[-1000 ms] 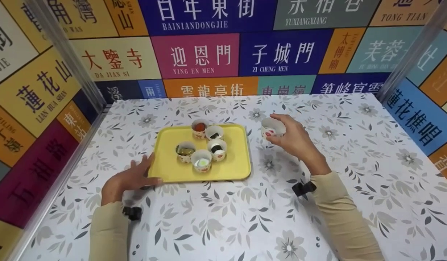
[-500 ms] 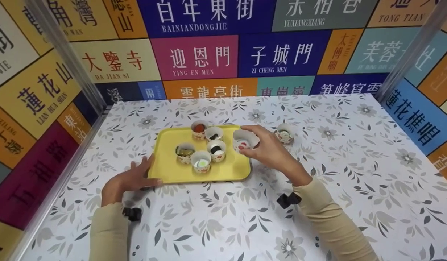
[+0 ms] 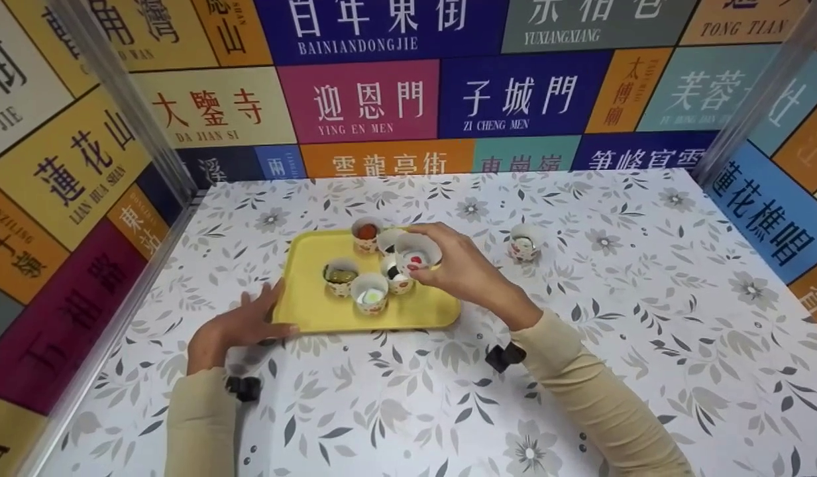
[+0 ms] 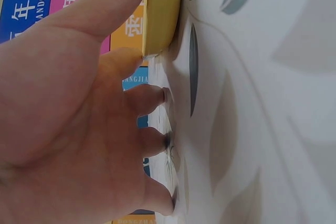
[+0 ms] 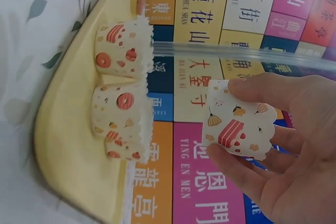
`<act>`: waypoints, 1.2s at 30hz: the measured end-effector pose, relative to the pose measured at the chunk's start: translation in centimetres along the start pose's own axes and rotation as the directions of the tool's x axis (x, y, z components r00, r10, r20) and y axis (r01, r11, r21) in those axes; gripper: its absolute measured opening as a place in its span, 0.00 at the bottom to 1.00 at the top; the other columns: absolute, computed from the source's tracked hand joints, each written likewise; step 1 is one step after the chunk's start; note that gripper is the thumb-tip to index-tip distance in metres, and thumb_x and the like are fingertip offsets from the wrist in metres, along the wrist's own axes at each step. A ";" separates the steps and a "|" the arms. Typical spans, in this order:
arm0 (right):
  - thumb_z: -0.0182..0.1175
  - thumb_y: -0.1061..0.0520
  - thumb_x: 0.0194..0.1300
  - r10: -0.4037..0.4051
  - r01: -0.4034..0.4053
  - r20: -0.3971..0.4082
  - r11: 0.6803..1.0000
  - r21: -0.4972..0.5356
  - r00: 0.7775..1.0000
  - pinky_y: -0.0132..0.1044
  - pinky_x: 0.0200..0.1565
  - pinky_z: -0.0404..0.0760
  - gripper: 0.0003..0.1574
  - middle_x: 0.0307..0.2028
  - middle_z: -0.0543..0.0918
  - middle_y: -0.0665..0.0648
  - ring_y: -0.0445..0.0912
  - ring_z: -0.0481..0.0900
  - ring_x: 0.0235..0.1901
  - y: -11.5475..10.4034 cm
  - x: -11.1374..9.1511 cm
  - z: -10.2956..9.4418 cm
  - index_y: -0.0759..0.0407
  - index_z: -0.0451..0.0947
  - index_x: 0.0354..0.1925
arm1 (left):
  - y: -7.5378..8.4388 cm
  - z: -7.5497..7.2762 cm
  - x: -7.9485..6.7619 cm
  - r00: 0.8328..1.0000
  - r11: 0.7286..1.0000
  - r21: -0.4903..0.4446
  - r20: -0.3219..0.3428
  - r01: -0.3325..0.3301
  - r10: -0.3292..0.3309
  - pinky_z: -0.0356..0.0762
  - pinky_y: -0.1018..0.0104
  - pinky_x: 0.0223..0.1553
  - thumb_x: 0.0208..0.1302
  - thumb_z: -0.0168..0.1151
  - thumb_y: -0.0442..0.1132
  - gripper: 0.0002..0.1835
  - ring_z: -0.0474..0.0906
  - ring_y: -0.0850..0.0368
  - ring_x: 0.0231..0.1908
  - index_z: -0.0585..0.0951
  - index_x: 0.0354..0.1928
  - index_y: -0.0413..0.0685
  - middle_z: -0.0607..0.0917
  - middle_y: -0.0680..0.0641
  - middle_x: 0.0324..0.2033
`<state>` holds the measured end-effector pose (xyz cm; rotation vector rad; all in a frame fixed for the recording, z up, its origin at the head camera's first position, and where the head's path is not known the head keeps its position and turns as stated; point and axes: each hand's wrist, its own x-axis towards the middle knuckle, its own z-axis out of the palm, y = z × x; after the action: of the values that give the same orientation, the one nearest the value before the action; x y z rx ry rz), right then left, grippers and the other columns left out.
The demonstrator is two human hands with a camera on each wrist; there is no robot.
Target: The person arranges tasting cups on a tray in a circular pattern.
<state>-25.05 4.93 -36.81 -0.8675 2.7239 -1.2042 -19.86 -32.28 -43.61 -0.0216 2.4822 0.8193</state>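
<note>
My right hand (image 3: 471, 268) pinches a white paper baking cup (image 5: 239, 121) by its sides, thumb and fingers on opposite walls. The cup is raised over the right part of the yellow tray (image 3: 421, 315) and overlaps two cups behind it in the head view. Printed cake slices and leaves decorate its wall. At the tray's left edge rests my left hand (image 3: 242, 324), its fingers spread and thumb at the near corner. On the tray stand several similar cups: one with a red item (image 3: 367, 232), one with a greenish-brown item (image 3: 342, 275), one with a white-and-green item (image 3: 370, 296).
Another paper cup (image 3: 524, 245) with a pale item inside stands on the floral tablecloth (image 3: 408, 404), right of the tray. A wall panel (image 3: 355, 103) of coloured place-name signs closes off the back, with similar panels at both sides.
My right hand has carried the cup leftward from beside the tray to above it, uncovering the cup left on the cloth. My left hand has stayed at the tray's edge.
</note>
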 end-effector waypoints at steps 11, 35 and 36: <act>0.68 0.57 0.63 0.022 -0.016 0.120 0.999 -0.051 0.993 0.48 0.66 0.75 0.42 0.70 0.71 0.53 0.50 0.71 0.68 -3.0 3.8 1.3 0.50 0.65 0.72 | -0.1 0.1 0.0 1.000 1.000 -0.013 0.005 -0.001 0.001 0.19 0.26 0.69 0.58 0.66 0.67 0.62 0.15 0.32 0.75 0.32 0.79 0.66 0.27 0.43 0.79; 0.64 0.60 0.65 0.017 0.012 0.186 0.988 -0.154 0.982 0.39 0.55 0.79 0.42 0.70 0.67 0.56 0.46 0.74 0.57 -3.3 10.9 6.2 0.53 0.60 0.74 | -0.1 0.0 0.4 1.000 1.000 0.012 0.015 0.022 -0.023 0.20 0.26 0.70 0.59 0.64 0.68 0.61 0.15 0.32 0.75 0.32 0.79 0.67 0.28 0.44 0.79; 0.64 0.59 0.66 0.024 0.005 0.182 0.987 -0.158 0.983 0.39 0.56 0.78 0.42 0.70 0.67 0.56 0.46 0.74 0.57 -3.2 11.0 6.5 0.53 0.60 0.74 | -0.2 0.0 0.4 1.000 1.000 0.014 0.015 0.019 -0.019 0.20 0.26 0.70 0.59 0.64 0.68 0.61 0.15 0.32 0.75 0.32 0.80 0.66 0.28 0.43 0.79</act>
<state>-31.21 -6.73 -37.09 -0.9287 2.6967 -0.8663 -20.21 -32.41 -43.91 -0.0338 2.4690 0.7918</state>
